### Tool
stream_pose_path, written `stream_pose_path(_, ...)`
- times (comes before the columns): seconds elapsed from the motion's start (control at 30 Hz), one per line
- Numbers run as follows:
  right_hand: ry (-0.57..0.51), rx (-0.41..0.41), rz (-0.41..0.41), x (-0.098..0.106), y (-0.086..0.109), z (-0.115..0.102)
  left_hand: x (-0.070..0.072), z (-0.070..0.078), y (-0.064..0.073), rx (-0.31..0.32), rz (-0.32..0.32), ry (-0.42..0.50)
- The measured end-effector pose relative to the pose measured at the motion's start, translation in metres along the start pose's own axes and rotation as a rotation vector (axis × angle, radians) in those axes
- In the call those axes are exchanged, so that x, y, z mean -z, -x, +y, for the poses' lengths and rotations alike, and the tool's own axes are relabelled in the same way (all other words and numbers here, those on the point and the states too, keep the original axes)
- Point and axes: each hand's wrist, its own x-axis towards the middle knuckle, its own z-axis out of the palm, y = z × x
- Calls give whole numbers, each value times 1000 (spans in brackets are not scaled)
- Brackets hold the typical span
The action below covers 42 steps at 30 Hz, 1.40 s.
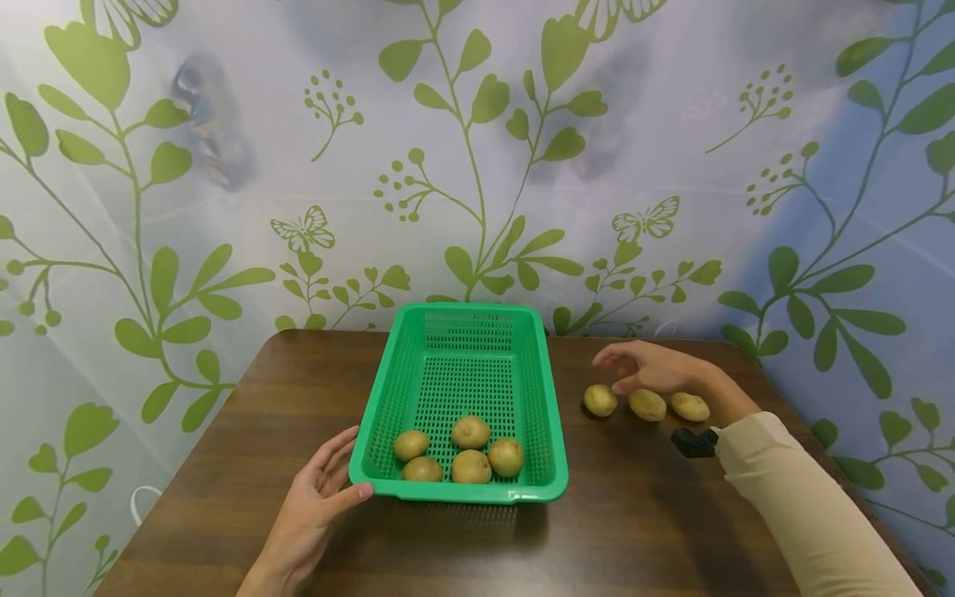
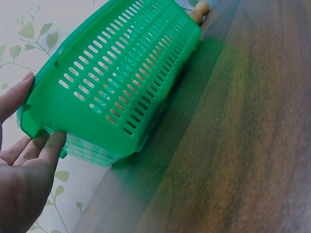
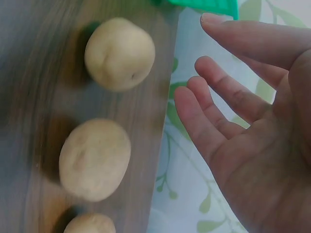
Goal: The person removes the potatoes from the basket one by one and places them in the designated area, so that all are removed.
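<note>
A green plastic basket [image 1: 457,491] with slotted walls stands on the table, several potatoes [image 1: 471,467] gathered at its near end. My left hand [image 1: 317,497] holds its near left corner; in the left wrist view the thumb [image 2: 18,97] lies over the rim and the fingertips [image 2: 57,140] press the side wall. To the right of the basket, three potatoes lie in a row: a left one [image 1: 600,400], a middle one [image 1: 647,405] and a right one [image 1: 690,406]. Over the left and middle ones hovers my right hand [image 1: 656,367], fingers loosely bent, holding nothing.
The brown wooden table [image 1: 597,531] meets a leaf-patterned curtain [image 1: 477,166] along its far edge. A small black device [image 1: 695,443] sits at the right wrist, beside the beige sleeve [image 1: 791,489].
</note>
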Motion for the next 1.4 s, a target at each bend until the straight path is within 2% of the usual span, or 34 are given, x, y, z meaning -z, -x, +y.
stream_pose_path(0.17, 28, 10, -9, -1, -9, -11, -1, 1, -1, -1, -1, 7)
stream_pose_path(0.4, 63, 65, -19, -5, -24, -30, -1, 2, -1, 3, 9, 3)
stream_pose_path(0.83, 64, 59, -47, -4, -45, -58, 0, 1, 0, -6, 4, 3)
stream_pose_path(1.13, 53, 160, -94, -7, -66, -85, 0, 1, 0, -7, 5, -6)
stream_pose_path(1.4, 74, 164, -134, -11, -90, -112, 0, 1, 0, -16, -4, -15)
